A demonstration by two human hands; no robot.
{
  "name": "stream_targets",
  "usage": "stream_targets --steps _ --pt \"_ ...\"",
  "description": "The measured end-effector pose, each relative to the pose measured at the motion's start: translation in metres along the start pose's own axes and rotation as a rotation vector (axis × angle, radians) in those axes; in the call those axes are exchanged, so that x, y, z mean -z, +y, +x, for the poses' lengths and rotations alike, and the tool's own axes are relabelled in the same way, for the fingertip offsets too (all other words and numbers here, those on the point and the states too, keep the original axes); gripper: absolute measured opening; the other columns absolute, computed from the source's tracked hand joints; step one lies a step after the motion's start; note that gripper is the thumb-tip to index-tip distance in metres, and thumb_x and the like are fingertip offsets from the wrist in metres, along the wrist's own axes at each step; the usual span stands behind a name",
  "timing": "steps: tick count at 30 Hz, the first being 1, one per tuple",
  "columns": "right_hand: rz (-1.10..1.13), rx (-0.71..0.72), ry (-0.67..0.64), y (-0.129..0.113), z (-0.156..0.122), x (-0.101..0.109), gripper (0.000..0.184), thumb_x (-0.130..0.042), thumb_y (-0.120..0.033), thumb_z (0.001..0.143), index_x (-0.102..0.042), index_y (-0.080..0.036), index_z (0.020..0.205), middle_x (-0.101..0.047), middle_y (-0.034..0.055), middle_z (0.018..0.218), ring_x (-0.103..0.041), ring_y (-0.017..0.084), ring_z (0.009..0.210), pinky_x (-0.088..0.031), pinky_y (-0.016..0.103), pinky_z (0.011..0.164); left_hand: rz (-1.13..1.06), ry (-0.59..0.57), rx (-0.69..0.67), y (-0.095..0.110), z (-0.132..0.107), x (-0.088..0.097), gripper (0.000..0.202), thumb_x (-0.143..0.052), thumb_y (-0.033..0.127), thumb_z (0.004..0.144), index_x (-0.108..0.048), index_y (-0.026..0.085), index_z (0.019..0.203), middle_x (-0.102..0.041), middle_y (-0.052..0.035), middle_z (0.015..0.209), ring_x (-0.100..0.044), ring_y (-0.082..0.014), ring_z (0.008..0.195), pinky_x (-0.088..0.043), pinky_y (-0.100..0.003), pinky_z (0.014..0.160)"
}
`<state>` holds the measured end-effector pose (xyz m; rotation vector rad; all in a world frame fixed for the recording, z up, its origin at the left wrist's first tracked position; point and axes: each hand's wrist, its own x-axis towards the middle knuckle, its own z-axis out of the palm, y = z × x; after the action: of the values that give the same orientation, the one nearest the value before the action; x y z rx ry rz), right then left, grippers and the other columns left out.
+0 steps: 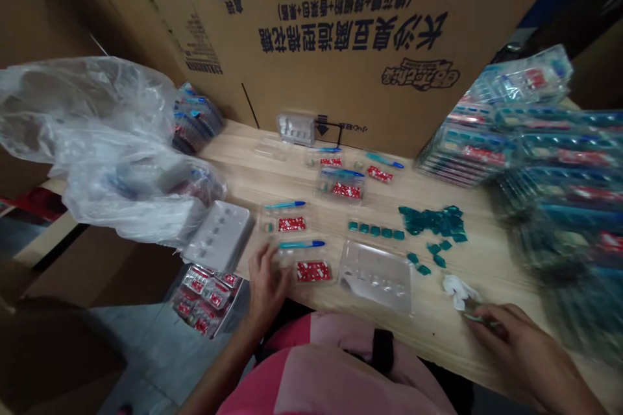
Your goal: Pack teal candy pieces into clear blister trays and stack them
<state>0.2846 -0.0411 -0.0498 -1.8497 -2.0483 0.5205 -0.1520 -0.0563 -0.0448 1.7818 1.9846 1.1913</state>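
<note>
My left hand (267, 282) rests at the left end of a clear plastic tray near the table's front edge, its fingers apart. In that tray lie a blue pen-like stick (302, 244) and a red patterned packet (313, 271). My right hand (520, 343) is closed on a thin pale tool (479, 319), whose exact kind I cannot make out. Just beyond its tip is a crumpled white tissue (459, 290). Between the hands sits an upturned clear tray (374, 279). Behind it, a row of teal squares (376, 230) fills a small tray; loose teal pieces (433, 220) are heaped to the right.
Further trays with a red packet (346, 190) and blue stick stand toward the back. Tall stacks of filled trays (487, 146) crowd the right. A large cardboard box (341, 84) walls the back. Plastic bags (121, 162) and stacked empty trays (217, 233) are at left, above a filled carton (207, 298).
</note>
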Motion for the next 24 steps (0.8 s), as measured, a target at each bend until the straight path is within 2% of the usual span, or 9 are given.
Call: stream_targets --steps 2,4,6,10,13,17,19,21,24 --pt "0.02 -0.027 0.06 -0.008 0.0 0.003 0.043 -0.046 -0.063 0.074 -0.061 -0.023 0.077 -0.061 0.0062 0.082 -0.059 0.018 0.059 -0.047 0.03 0.055 0.093 -0.103 -0.203 -0.002 -0.005 0.004 0.026 -0.06 0.024 0.078 -0.056 0.02 0.104 -0.053 -0.0113 0.114 -0.05 -0.0246 0.108 -0.045 -0.042 0.09" --pt "0.046 -0.045 0.062 -0.015 0.002 0.005 0.046 -0.044 -0.064 0.075 -0.061 -0.022 0.079 -0.062 0.0064 0.081 -0.059 0.018 0.06 -0.047 0.03 0.056 0.099 -0.193 -0.328 -0.008 -0.007 0.009 0.021 -0.06 0.023 0.079 -0.056 0.019 0.099 -0.055 -0.0117 0.111 -0.053 -0.0229 0.104 -0.049 -0.038 0.085" --pt "0.047 -0.067 0.012 -0.019 0.005 0.005 0.046 -0.044 -0.064 0.075 -0.061 -0.022 0.078 -0.063 0.0053 0.075 -0.059 0.018 0.058 -0.046 0.029 0.054 0.078 -0.23 -0.402 -0.015 -0.006 0.011 0.023 -0.06 0.022 0.08 -0.054 0.019 0.102 -0.054 -0.0132 0.115 -0.053 -0.0228 0.107 -0.05 -0.037 0.084" --pt "-0.021 -0.112 -0.085 -0.022 0.008 0.0 0.043 -0.043 -0.063 0.073 -0.059 -0.023 0.072 -0.061 0.0018 0.058 -0.056 0.018 0.048 -0.039 0.027 0.045 0.022 -0.219 -0.488 -0.029 -0.004 0.009 0.022 -0.061 0.021 0.079 -0.056 0.018 0.101 -0.055 -0.0136 0.119 -0.054 -0.0231 0.11 -0.05 -0.038 0.087" --pt "-0.032 -0.126 -0.063 -0.023 0.006 0.001 0.041 -0.042 -0.061 0.074 -0.058 -0.023 0.071 -0.059 0.0003 0.055 -0.054 0.017 0.046 -0.037 0.026 0.044 -0.016 -0.231 -0.431 -0.034 -0.005 0.008 0.019 -0.063 0.023 0.078 -0.06 0.019 0.096 -0.058 -0.0127 0.118 -0.056 -0.0236 0.109 -0.05 -0.039 0.088" --pt "0.104 -0.138 0.075 -0.035 0.008 0.01 0.034 -0.047 -0.054 0.076 -0.058 -0.022 0.077 -0.058 -0.0003 0.059 -0.054 0.015 0.051 -0.04 0.024 0.049 -0.051 -0.225 -0.311 -0.026 -0.003 0.014 0.016 -0.069 0.024 0.071 -0.066 0.022 0.087 -0.06 -0.0125 0.116 -0.056 -0.0272 0.107 -0.048 -0.044 0.089" --pt "0.236 -0.139 0.151 -0.053 0.014 0.014 0.031 -0.049 -0.051 0.078 -0.056 -0.021 0.078 -0.057 -0.0007 0.06 -0.053 0.015 0.053 -0.041 0.024 0.051 -0.119 -0.179 -0.247 -0.008 0.004 0.016 0.023 -0.073 0.024 0.065 -0.068 0.024 0.088 -0.061 -0.0122 0.115 -0.055 -0.0296 0.108 -0.044 -0.047 0.092" --pt "0.392 -0.12 0.187 -0.083 0.025 0.013 0.028 -0.052 -0.049 0.078 -0.054 -0.021 0.076 -0.056 -0.0006 0.061 -0.053 0.015 0.056 -0.042 0.023 0.052 -0.279 -0.192 -0.14 0.021 0.014 0.009 0.035 -0.075 0.024 0.062 -0.068 0.026 0.096 -0.06 -0.0116 0.116 -0.054 -0.0303 0.109 -0.042 -0.047 0.094" --pt "0.655 -0.049 0.113 -0.14 0.047 0.0 0.027 -0.053 -0.047 0.077 -0.053 -0.021 0.074 -0.054 -0.0009 0.062 -0.051 0.013 0.053 -0.04 0.022 0.047 -0.681 -0.417 0.107 0.073 0.031 -0.017 0.056 -0.076 0.026 0.061 -0.059 0.027 0.114 -0.057 -0.0112 0.121 -0.055 -0.0279 0.108 -0.048 -0.038 0.085"
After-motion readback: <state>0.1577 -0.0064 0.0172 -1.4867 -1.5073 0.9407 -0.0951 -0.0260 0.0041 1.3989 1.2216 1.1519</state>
